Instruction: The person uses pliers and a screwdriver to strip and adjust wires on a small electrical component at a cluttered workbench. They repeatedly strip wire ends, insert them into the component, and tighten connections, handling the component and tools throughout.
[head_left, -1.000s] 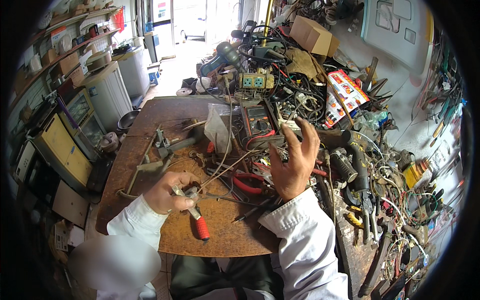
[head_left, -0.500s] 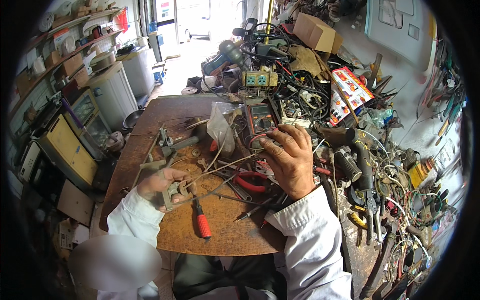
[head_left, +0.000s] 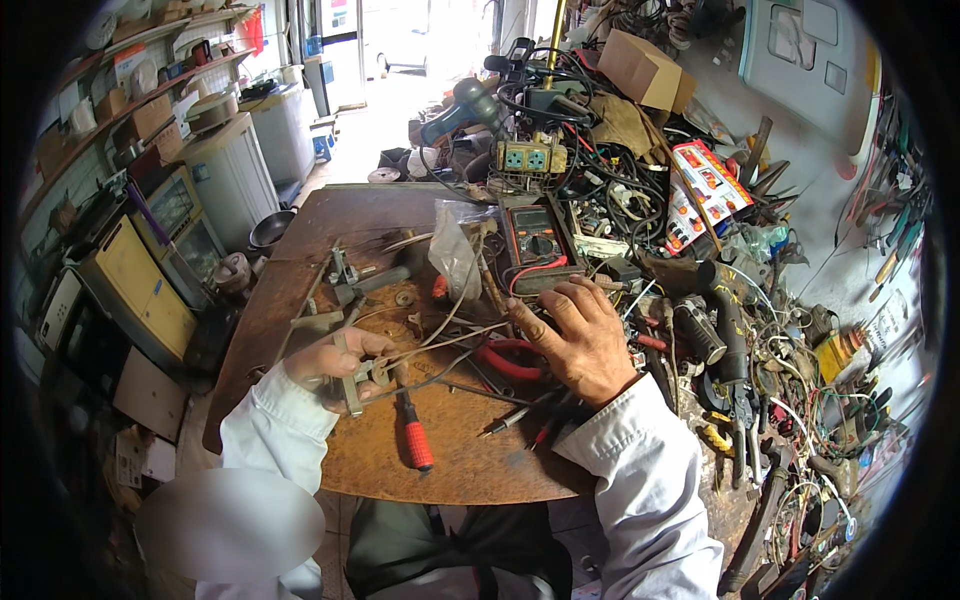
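Note:
My left hand [head_left: 345, 362] is closed around a small dull metal piece [head_left: 352, 394] with a flat bar and a rounded fitting. Thin brown and dark wires [head_left: 445, 350] run from this piece toward the right. My right hand [head_left: 582, 335] hovers palm down with its fingers bent and apart, near the wires' far ends; nothing shows in it, though its underside is hidden. Partly beneath it are red-handled pliers [head_left: 508, 358]. A screwdriver with a red handle [head_left: 416, 445] lies on the brown table [head_left: 470, 482] below my left hand. Test probes [head_left: 505, 421] lie by my right wrist.
A multimeter [head_left: 536, 237] and a clear plastic bag [head_left: 453, 255] are at the table's far side. Beside the bag lies a hammer-like tool [head_left: 378, 284]. Tangled cables, an angle grinder [head_left: 728, 330] and a cardboard box [head_left: 643, 70] crowd the right side.
My right hand has come down slightly and to the right, away from the wire ends. My left hand keeps its hold on the metal piece. The whole view has shifted a little.

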